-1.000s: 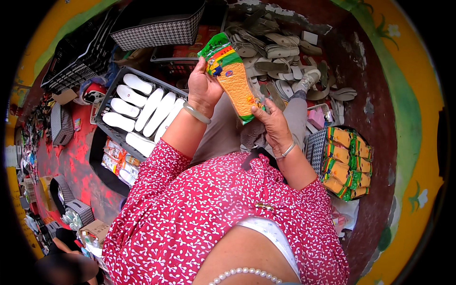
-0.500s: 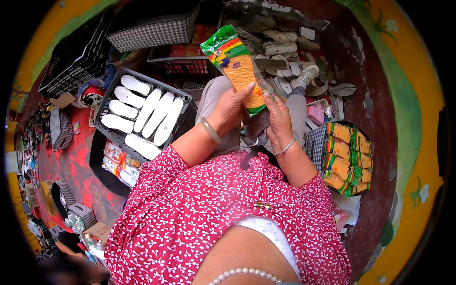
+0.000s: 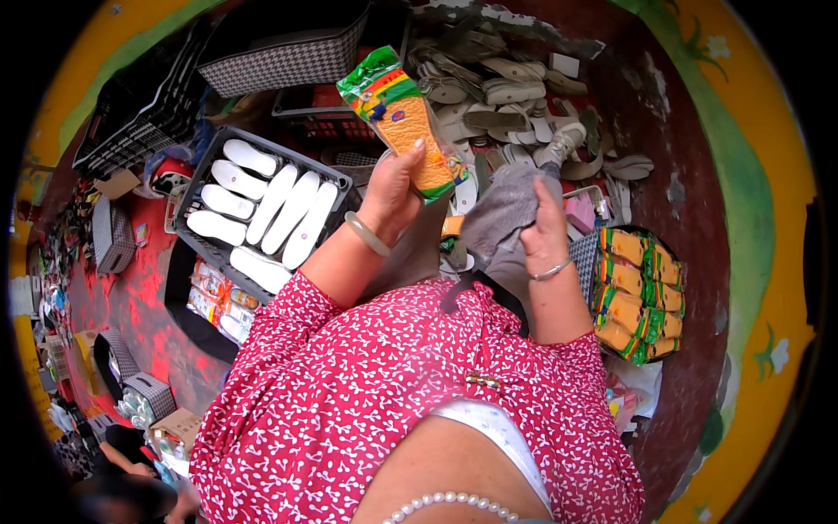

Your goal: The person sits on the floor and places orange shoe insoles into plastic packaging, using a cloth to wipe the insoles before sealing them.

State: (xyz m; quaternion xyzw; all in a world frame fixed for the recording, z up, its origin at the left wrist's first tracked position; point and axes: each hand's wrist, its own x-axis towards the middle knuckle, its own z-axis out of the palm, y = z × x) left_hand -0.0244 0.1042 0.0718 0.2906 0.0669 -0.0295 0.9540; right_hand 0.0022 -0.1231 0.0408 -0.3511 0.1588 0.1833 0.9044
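Observation:
My left hand [image 3: 393,188] grips a pack of insoles [image 3: 408,127], orange-yellow in a clear wrapper with a green printed top, held up and tilted to the left. The thumb lies across the front of the pack. My right hand [image 3: 547,225] is closed on a grey cloth [image 3: 502,214], which hangs in folds over my leg to the left of that hand. Beneath the cloth, a bit of another orange-yellow piece [image 3: 452,227] shows between my legs; most of it is hidden.
To my left, a dark crate [image 3: 342,179] carries several white insoles [image 3: 278,201]. Several similar orange-yellow packs [image 3: 624,275] fill a checked basket at right. A heap of loose shoes and soles [image 3: 497,92] lies ahead. A houndstooth bin [image 3: 284,61] stands at the far left.
My left hand has carried the insole pack a little left. My right hand has let go of the pack and now holds the grey cloth, lifted up from my lap.

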